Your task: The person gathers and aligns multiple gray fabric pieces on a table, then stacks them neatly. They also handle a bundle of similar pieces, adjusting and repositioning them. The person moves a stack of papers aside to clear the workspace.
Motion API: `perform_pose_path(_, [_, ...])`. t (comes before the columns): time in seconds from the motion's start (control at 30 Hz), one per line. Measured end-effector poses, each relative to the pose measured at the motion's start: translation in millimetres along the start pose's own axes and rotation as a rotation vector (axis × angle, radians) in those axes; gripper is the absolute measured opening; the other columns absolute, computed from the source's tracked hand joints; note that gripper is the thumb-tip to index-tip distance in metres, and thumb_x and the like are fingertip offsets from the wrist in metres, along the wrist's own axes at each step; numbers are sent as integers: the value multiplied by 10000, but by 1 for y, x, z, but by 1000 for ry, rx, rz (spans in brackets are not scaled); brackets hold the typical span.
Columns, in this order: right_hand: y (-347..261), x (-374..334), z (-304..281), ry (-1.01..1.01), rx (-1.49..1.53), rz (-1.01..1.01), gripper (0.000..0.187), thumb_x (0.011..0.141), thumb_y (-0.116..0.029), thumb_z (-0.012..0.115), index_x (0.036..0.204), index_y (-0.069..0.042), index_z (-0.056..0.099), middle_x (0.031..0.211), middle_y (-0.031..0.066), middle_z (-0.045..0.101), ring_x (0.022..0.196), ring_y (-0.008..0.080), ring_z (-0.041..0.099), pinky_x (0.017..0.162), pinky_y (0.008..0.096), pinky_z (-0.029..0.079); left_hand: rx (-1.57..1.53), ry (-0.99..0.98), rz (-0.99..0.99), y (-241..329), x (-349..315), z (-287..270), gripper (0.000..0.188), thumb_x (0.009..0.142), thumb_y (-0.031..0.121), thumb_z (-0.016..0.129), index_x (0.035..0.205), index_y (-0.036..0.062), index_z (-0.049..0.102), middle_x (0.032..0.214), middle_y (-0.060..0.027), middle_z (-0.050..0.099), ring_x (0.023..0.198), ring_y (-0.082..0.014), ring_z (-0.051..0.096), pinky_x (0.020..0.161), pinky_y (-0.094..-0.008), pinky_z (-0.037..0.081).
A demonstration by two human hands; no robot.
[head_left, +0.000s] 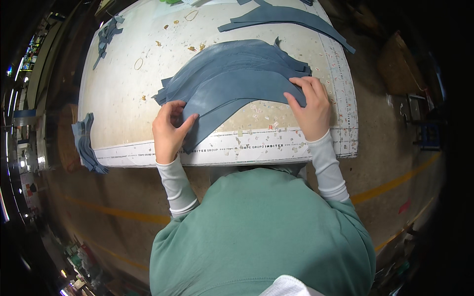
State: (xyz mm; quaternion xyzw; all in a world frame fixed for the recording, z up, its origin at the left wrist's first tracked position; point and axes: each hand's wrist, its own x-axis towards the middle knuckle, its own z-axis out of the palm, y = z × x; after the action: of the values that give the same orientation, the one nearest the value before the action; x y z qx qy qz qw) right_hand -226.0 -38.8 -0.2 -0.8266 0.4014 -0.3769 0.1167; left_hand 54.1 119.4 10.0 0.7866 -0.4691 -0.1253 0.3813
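In front of me a pile of curved blue-grey pieces [222, 56], thin and flat like leather or cloth, fans out in overlapping arcs on the table. The nearest curved blue-grey piece [247, 85] arches toward the far side, and another edge shows under its left part. My left hand [169, 130] holds its left end, fingers curled and thumb on top. At the opposite end, my right hand [313, 106] grips the piece between thumb and fingers. The undersides of both grips are hidden.
A pale table [118, 103] carries small paper scraps and rubber bands [191, 16]. More blue-grey strips [281, 16] lie at the far right. A small bundle [106, 37] sits far left, and a tied bundle [87, 143] hangs over the near left corner.
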Motion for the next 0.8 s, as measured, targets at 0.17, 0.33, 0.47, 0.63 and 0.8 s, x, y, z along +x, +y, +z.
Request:
perform_pose_path(0.17, [-7,-12,4,13,-43,17,308,737,-78,771,1023,-92,658,913,67,581,872,248,591,794,336,482,39,18,-5,2,0,2,341,735,116,822,1021,26,662,847,-84,648,759,-171,600,720,-297,501])
perform_pose_path(0.33, [4,-15,-25,-284,458,380,196,804,-40,730,983,-36,651,810,72,652,733,179,652,676,286,511,103,206,174,7,-1,-1,225,794,105,768,985,35,672,850,-81,661,777,-187,626,704,-301,499])
perform_pose_path(0.47, [33,-10,-63,-476,443,549,178,861,-35,686,1029,11,650,837,59,678,735,81,623,674,217,507,-31,77,69,23,-12,-4,153,819,105,743,933,32,672,871,-85,668,812,-204,650,699,-316,506])
perform_pose_path(0.63, [50,-22,-66,-492,397,481,195,856,-41,687,1037,19,650,840,52,672,751,87,602,722,236,504,29,-89,202,51,-27,28,283,753,156,797,966,37,656,882,-92,636,786,-245,654,692,-341,525])
perform_pose_path(0.8, [48,-26,-69,-468,401,426,195,855,-50,688,1028,32,654,846,60,680,771,98,615,744,263,511,141,-227,36,55,-38,38,316,728,213,818,917,31,643,865,-104,600,767,-244,636,643,-356,508])
